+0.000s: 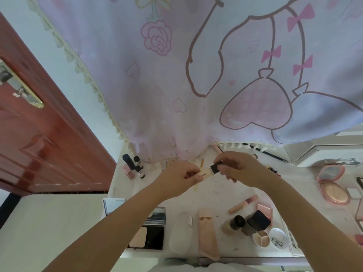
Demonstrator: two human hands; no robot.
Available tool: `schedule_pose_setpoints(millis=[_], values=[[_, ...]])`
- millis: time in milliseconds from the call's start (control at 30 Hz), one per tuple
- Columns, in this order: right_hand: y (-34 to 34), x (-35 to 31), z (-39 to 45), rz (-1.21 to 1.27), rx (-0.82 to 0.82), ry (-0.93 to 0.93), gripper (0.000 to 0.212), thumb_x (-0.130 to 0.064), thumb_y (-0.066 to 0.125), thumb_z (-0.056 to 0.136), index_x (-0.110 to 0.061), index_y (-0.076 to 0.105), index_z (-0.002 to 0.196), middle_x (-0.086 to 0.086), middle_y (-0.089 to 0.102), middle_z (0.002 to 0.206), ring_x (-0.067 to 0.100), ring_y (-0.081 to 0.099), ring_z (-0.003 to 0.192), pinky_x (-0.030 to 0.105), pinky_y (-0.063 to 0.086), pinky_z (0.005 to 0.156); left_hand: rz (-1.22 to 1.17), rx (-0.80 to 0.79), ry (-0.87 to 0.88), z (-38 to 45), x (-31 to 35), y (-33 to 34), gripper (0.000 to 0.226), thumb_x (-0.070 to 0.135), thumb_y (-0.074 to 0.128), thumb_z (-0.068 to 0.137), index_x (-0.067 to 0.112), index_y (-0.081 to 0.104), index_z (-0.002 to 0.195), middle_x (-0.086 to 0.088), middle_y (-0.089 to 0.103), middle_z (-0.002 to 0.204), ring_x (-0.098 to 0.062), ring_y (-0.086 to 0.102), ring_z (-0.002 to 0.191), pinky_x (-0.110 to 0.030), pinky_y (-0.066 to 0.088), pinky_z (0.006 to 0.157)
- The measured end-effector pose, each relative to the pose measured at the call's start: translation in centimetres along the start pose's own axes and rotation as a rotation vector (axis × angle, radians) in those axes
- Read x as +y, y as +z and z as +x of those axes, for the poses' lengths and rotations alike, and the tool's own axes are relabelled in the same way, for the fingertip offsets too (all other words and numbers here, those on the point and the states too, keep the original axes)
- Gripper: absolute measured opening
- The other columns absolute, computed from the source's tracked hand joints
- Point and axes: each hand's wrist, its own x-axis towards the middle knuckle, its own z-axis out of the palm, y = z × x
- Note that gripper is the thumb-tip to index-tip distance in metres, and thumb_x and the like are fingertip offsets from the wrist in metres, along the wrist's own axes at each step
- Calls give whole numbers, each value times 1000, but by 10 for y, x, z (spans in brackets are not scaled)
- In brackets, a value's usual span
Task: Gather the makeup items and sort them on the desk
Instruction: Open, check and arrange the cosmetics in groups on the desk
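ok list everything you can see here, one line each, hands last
concealer tube: 1, beige with black cap, held above desk centre
desk: 1, white, stained
curtain: 1, pink-lilac print, hanging behind the desk
door: 1, red-brown, left
small bottles: 2, white with black caps, back left
round compact: 1, pink, open, right
powder palette: 1, black, open, front left
pink case: 1, front centre
lip tube: 1, peach-pink, right of centre
left hand: pinches the tube body
right hand: grips the cap
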Motion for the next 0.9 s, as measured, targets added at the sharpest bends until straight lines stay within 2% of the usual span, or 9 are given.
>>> schedule_pose_setpoints(millis=[100,167,333,467,567,633,700,767,900], values=[[-5,4,-4,171,-55,-75,45,6,56,82,-38,57,89,-18,58,99,-10,57,87,9,49,70,4,22,-3,-2,-3,-1,22,25,53,89,8,63,79,2,48,65,-4,38,57,-12,31,59],[-3,3,-3,240,-97,-38,47,-3,57,85,-47,51,98,-25,53,106,-15,56,88,10,51,72,12,27,4,-3,-3,-2,23,25,53,89,7,65,81,1,49,66,-4,39,57,-12,33,59],[7,-1,7,-77,-25,-14,21,-24,50,90,-40,50,77,-12,58,66,-7,54,49,11,46,53,49,8,13,-2,1,-7,21,23,53,88,9,63,77,5,47,60,-6,40,54,-15,33,55],[7,4,5,-27,2,-171,40,-4,60,82,-42,48,89,-17,53,92,-7,56,83,9,49,74,38,16,-4,-2,-1,-12,20,24,52,89,11,62,76,1,50,65,-9,41,61,-18,31,59],[6,5,6,102,-82,-65,48,-14,64,81,-47,40,106,-18,52,105,-5,57,94,16,52,78,48,42,-9,-2,-2,-13,22,24,53,89,6,66,87,-13,60,77,-13,46,66,-23,35,61],[8,6,9,42,-60,-5,30,-26,58,85,-42,43,105,-17,59,90,-4,61,77,16,52,69,50,47,4,-2,-2,-12,22,23,53,88,5,66,88,-16,63,81,-20,51,70,-26,37,64],[9,6,11,-57,-14,3,5,-29,51,88,-33,54,88,-14,61,66,-5,60,57,15,50,61,53,43,16,-2,-2,-11,21,23,54,88,6,66,87,-15,63,81,-21,51,71,-25,38,64],[10,6,11,-63,11,-23,18,-20,55,88,-36,54,80,-13,60,68,-6,59,61,18,52,64,65,38,20,-1,-4,-11,20,22,53,89,8,67,87,-13,62,79,-15,47,68,-23,36,63],[10,8,10,142,-49,-51,52,-3,60,82,-48,44,102,-19,53,104,-10,54,94,12,51,74,60,37,17,0,-8,-13,19,23,52,90,9,65,86,2,53,68,-6,42,61,-12,33,58]])
